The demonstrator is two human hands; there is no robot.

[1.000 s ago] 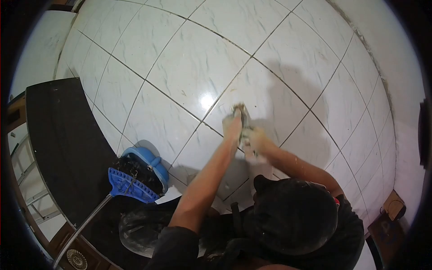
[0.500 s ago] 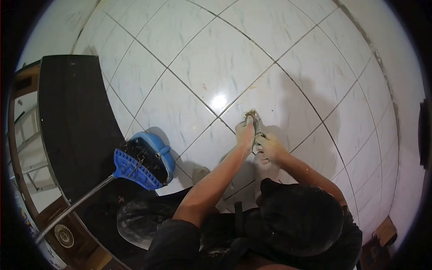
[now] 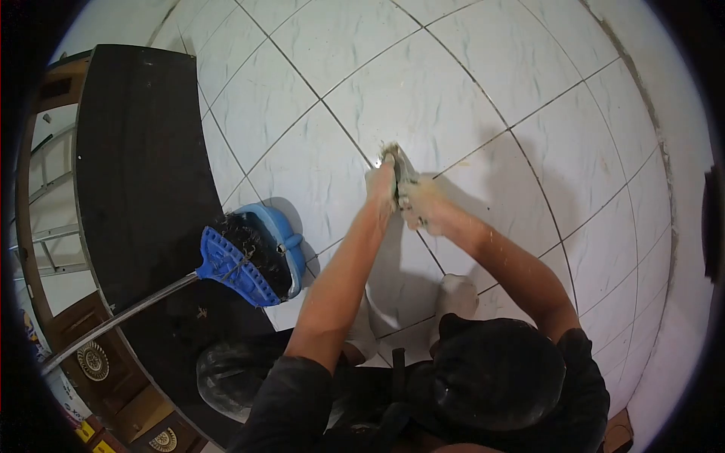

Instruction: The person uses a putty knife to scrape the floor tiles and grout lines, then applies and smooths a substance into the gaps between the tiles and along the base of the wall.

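Note:
White marbled floor tiles (image 3: 302, 158) with dark joints lie below. My left hand (image 3: 382, 183) is closed on a dusty tool (image 3: 402, 160), thumb along its top, and the tool's far end is at a tile joint. Close against it on the right, my right hand (image 3: 420, 204) has its fingers curled around the tool's near part. Both hands are coated in pale dust. The tool's exact shape is blurred and partly hidden by the hands.
To the left a blue dustpan (image 3: 285, 240) holds dark debris, with a blue broom head (image 3: 236, 266) against it. A long dark panel (image 3: 143, 151) stands beyond. My feet (image 3: 457, 294) rest on the tiles. A wall (image 3: 691, 226) runs along the right.
The view has shifted. Both hands and the tool have moved forward along the floor, and the right hand now sits closer beside the left. My feet show more clearly.

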